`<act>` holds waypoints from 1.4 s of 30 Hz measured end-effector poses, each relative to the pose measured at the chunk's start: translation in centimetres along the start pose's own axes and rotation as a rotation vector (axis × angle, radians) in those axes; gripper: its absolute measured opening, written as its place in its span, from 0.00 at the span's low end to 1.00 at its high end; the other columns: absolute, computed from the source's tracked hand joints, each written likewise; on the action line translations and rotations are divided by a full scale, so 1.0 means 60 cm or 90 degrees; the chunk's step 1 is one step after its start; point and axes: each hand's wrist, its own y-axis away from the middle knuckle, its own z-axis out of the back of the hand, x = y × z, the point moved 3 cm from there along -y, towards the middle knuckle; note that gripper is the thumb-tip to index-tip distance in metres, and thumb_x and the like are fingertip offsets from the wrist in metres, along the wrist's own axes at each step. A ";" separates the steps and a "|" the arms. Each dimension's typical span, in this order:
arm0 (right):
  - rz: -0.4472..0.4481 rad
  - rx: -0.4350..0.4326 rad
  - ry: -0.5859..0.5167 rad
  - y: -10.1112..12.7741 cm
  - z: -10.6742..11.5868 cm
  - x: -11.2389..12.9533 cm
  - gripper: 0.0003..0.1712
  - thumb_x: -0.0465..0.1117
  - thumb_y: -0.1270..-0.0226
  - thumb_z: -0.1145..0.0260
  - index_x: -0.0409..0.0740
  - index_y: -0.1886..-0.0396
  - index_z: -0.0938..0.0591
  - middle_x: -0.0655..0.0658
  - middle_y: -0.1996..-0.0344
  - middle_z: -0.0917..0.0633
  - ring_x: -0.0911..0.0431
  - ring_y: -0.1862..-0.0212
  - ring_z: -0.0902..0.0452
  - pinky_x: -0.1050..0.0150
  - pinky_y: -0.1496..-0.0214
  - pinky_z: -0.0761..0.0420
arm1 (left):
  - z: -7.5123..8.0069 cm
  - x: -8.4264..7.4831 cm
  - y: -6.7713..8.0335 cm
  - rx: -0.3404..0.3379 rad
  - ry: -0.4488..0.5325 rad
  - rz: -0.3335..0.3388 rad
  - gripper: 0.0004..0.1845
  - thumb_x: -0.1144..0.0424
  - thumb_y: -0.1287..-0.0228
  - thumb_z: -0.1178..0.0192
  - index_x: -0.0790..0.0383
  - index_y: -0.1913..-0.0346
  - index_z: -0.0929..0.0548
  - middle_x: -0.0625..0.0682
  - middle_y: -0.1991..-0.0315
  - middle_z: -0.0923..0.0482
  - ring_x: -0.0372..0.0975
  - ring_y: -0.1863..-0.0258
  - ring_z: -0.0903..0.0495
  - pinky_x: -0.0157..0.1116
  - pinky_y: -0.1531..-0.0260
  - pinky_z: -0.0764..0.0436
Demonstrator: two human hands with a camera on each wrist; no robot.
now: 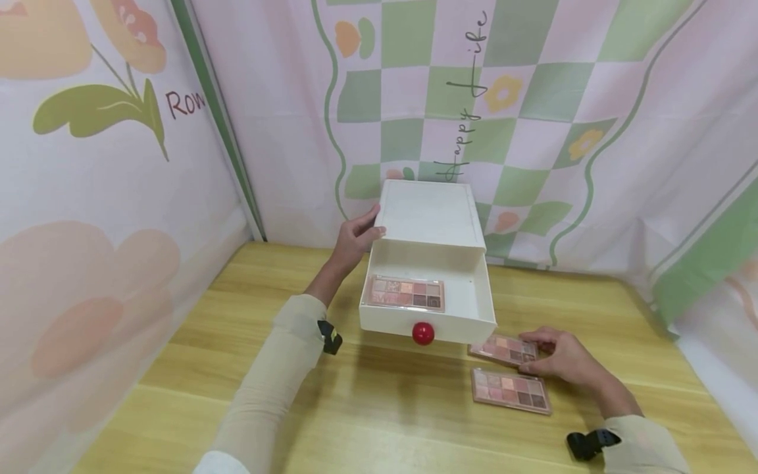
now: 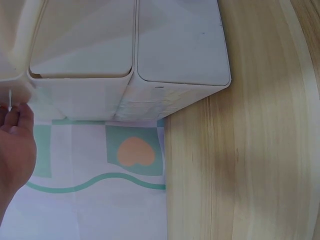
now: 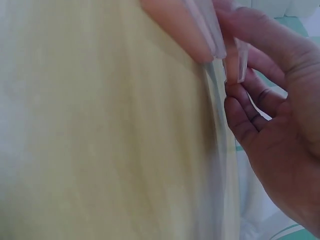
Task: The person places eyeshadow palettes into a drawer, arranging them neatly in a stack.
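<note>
A white drawer cabinet [image 1: 431, 212] stands against the back cloth, its top drawer [image 1: 464, 289] pulled out by a red round knob [image 1: 423, 333]. One eyeshadow palette [image 1: 406, 293] lies at the left inside that drawer. My left hand [image 1: 354, 240] holds the cabinet's upper left edge, thumb by the front corner; its curled fingers also show in the left wrist view. To the right, my right hand [image 1: 562, 357] pinches the right end of a second eyeshadow palette [image 1: 500, 349], partly hidden by the drawer. A third palette [image 1: 510, 391] lies nearer me.
The cabinet's lower drawers [image 2: 182, 40] show in the left wrist view. A light wooden table [image 1: 237, 316] lies beneath everything. Printed cloth [image 1: 408, 85] hangs behind the cabinet, and another cloth wall [image 1: 118, 197] rises along the left side.
</note>
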 end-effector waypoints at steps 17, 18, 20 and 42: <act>0.068 -0.031 0.002 0.002 0.062 0.042 0.30 0.45 0.52 0.16 0.42 0.47 0.13 0.43 0.54 0.13 0.78 0.55 0.26 0.71 0.53 0.17 | 0.003 -0.001 -0.005 -0.002 -0.001 0.001 0.35 0.61 0.33 0.43 0.65 0.25 0.36 0.55 0.20 0.41 0.45 0.21 0.38 0.37 0.23 0.32; 0.069 -0.033 0.004 0.002 0.065 0.045 0.30 0.45 0.52 0.16 0.42 0.47 0.13 0.43 0.54 0.13 0.78 0.55 0.27 0.71 0.53 0.17 | 0.003 -0.001 -0.005 -0.002 -0.001 0.001 0.35 0.61 0.33 0.43 0.65 0.25 0.36 0.55 0.20 0.41 0.45 0.21 0.37 0.37 0.23 0.32; 0.068 -0.032 0.008 0.002 0.071 0.050 0.30 0.45 0.52 0.17 0.42 0.47 0.13 0.44 0.54 0.14 0.80 0.54 0.27 0.71 0.53 0.17 | 0.004 -0.002 -0.004 -0.004 0.000 0.000 0.35 0.61 0.34 0.43 0.65 0.25 0.36 0.56 0.20 0.41 0.46 0.21 0.37 0.38 0.23 0.31; 0.080 -0.056 -0.004 0.025 0.143 0.094 0.30 0.39 0.49 0.18 0.42 0.44 0.15 0.67 0.57 0.18 0.83 0.51 0.30 0.82 0.55 0.25 | 0.000 0.001 -0.002 -0.005 -0.005 -0.009 0.33 0.64 0.32 0.44 0.68 0.25 0.36 0.57 0.21 0.41 0.45 0.21 0.37 0.34 0.23 0.32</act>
